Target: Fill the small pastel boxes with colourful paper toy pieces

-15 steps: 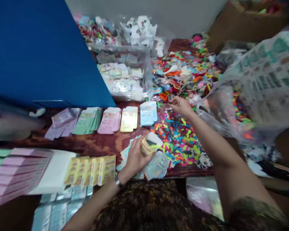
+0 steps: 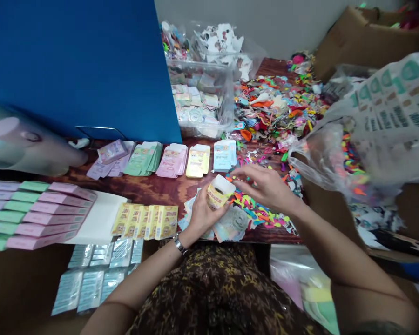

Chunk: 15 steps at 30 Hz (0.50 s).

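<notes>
Yellow cardboard box [image 2: 217,198], white flap [image 2: 226,182] raised: clasped in left hand [image 2: 203,215], best lightly, mouth up. Right hand [image 2: 268,187]: beside flap, grip unclear.

The dark reddish, wood-grained table [image 2: 143,188] is lined across its middle with stacks of flat pastel cartons [image 2: 172,160]. Its near right is covered by small bright plastic pieces [image 2: 261,211], with patterned cards [image 2: 233,225] spread just left of them; its far right is strewn with mixed trinkets [image 2: 265,104], to whose left a clear bin [image 2: 226,104] is set. At the near left, yellow boxes [image 2: 145,221] are ranged beside a white panel [image 2: 91,221].
</notes>
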Each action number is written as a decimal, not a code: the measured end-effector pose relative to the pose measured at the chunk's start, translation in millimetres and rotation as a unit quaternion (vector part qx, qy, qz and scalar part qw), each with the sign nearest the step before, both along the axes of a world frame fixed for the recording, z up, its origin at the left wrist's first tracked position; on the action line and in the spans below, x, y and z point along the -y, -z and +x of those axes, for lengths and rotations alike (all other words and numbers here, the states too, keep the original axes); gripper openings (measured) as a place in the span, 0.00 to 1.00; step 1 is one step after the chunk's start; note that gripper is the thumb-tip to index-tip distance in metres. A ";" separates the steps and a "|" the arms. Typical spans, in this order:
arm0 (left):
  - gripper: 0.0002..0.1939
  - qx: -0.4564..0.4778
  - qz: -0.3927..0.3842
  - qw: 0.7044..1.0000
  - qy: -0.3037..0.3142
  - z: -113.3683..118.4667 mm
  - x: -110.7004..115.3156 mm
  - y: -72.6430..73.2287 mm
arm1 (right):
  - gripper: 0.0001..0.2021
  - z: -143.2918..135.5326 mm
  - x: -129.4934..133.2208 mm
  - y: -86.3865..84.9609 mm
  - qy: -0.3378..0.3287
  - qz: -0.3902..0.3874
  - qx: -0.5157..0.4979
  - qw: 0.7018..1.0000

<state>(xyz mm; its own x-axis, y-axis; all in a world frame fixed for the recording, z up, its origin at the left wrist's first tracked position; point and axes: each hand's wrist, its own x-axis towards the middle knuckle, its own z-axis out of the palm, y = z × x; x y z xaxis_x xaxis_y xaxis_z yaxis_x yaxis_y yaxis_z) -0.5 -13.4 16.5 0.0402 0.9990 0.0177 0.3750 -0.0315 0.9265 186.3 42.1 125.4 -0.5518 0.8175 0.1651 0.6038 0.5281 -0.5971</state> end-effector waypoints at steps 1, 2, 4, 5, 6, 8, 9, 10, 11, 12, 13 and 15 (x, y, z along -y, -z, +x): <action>0.38 0.005 0.005 1.000 0.000 -1.5 1.4 -1.1 | 0.11 3.7 6.0 3.6 0.019 -0.022 -0.015 0.999; 0.38 0.010 0.012 1.000 0.000 -2.7 2.6 -2.1 | 0.15 6.5 12.3 9.0 0.030 -0.053 -0.028 0.998; 0.39 0.021 0.029 0.999 -0.002 -4.0 4.8 -3.7 | 0.24 8.2 25.2 21.8 0.039 -0.118 -0.056 0.991; 0.39 0.024 0.037 0.999 -0.004 -4.3 5.9 -4.2 | 0.26 7.5 31.1 27.5 0.041 -0.139 -0.069 0.987; 0.40 0.023 0.044 0.999 -0.004 -4.7 7.2 -4.3 | 0.26 6.2 36.2 31.8 0.046 -0.146 -0.079 0.985; 0.41 0.013 0.056 0.998 0.003 -5.5 10.1 -3.7 | 0.22 2.9 43.3 34.5 0.069 -0.124 -0.088 0.986; 0.41 0.004 0.064 0.998 0.007 -6.1 11.7 -3.2 | 0.20 1.4 45.3 33.0 0.083 -0.098 -0.084 0.988; 0.41 -0.006 0.074 0.997 0.010 -6.7 13.2 -2.7 | 0.19 0.2 46.4 30.3 0.095 -0.067 -0.076 0.990; 0.41 -0.016 0.084 0.996 0.011 -7.3 14.7 -2.4 | 0.18 -0.9 46.9 26.9 0.101 -0.036 -0.066 0.992; 0.41 -0.026 0.092 0.995 0.010 -7.9 16.0 -2.4 | 0.18 -1.7 47.2 23.7 0.101 -0.008 -0.057 0.993; 0.41 -0.034 0.097 0.995 0.006 -8.4 17.2 -2.7 | 0.18 -2.5 47.4 21.0 0.097 0.015 -0.049 0.994; 0.42 -0.041 0.100 0.994 0.000 -9.0 19.0 -3.7 | 0.17 -3.7 48.4 18.3 0.095 0.041 -0.039 0.994</action>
